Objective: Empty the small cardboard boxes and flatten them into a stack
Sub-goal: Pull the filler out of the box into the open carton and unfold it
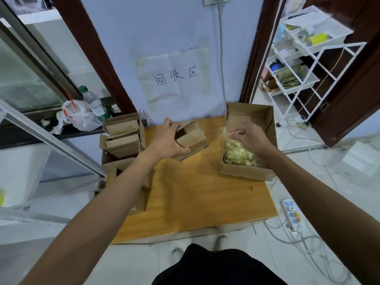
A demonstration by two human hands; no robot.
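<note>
On table (195, 192) | small box (193, 139) in left grip (164, 140) | right grip (249, 136) pinching filler (238, 153)

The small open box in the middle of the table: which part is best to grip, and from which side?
Grip the small box across its near and far walls, coming from above on its left, as the left hand does. Its flaps stand open, so the walls are probably firmer. On its right the big box and the right hand with the bag crowd the way.
</note>
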